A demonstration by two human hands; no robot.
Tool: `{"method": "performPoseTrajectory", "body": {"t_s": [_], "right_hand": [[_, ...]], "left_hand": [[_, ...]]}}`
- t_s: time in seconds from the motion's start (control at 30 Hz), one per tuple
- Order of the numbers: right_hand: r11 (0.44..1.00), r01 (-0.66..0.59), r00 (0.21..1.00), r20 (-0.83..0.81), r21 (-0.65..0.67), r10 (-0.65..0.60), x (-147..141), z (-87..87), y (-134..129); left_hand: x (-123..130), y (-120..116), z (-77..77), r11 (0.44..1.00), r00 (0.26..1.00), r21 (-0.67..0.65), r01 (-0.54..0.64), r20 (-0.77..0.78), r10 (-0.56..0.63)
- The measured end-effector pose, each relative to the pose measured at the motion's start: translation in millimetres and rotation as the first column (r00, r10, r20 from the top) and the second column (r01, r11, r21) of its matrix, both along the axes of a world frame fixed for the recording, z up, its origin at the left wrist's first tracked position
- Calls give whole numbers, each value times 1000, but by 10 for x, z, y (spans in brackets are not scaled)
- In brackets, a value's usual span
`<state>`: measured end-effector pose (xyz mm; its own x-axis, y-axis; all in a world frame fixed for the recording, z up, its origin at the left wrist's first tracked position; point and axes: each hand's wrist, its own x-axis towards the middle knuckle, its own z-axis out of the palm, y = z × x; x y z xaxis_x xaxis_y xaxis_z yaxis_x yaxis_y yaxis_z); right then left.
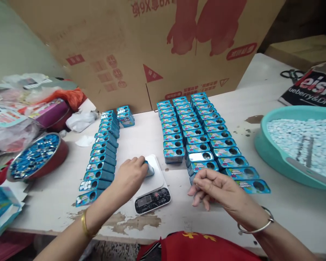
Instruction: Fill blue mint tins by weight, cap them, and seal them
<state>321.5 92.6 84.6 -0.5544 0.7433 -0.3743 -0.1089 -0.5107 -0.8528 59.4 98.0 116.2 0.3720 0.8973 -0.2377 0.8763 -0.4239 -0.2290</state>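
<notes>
A small blue tin is at the top of the white kitchen scale, with the fingers of my left hand closed round it. The scale's dark display panel faces me. To the right, my right hand hovers by the near end of the tin rows, thumb and index finger together and the other fingers loosely curled; whether anything is pinched there is too small to tell. Three rows of blue tins with round dark openings stand beyond it. Left of the scale runs another row of tins, some with white pieces on top.
A turquoise basin of pale pieces, with a metal tool in it, stands at the right. A bowl of shiny blue items and plastic bags are at the left. A large carton blocks the back. Scissors lie back right.
</notes>
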Motion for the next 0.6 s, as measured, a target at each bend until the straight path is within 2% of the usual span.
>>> {"method": "performPoseTrajectory", "body": {"t_s": [0.13,0.27,0.33,0.43,0.5,0.6], "right_hand": [[999,-9,1000,6,53,8,28,0,-93],[996,39,998,44,76,-42,131,-32,-179],[995,52,996,73,80,-58,178,-42,-211],[997,45,993,108,70,-52,203,-44,-235],[997,27,993,116,66,-34,180,-42,-233],[997,-1,993,122,75,-8,93,-34,-213]], "left_hand": [[40,-37,-73,1000,999,1,12,45,-12],[-150,-88,66,988,966,157,9,256,-49],[-320,-170,164,968,923,239,-76,383,-22],[-590,-348,246,913,857,300,-277,506,94],[-735,-484,225,876,813,301,-377,562,156],[-858,-672,87,840,745,285,-461,639,192]]}}
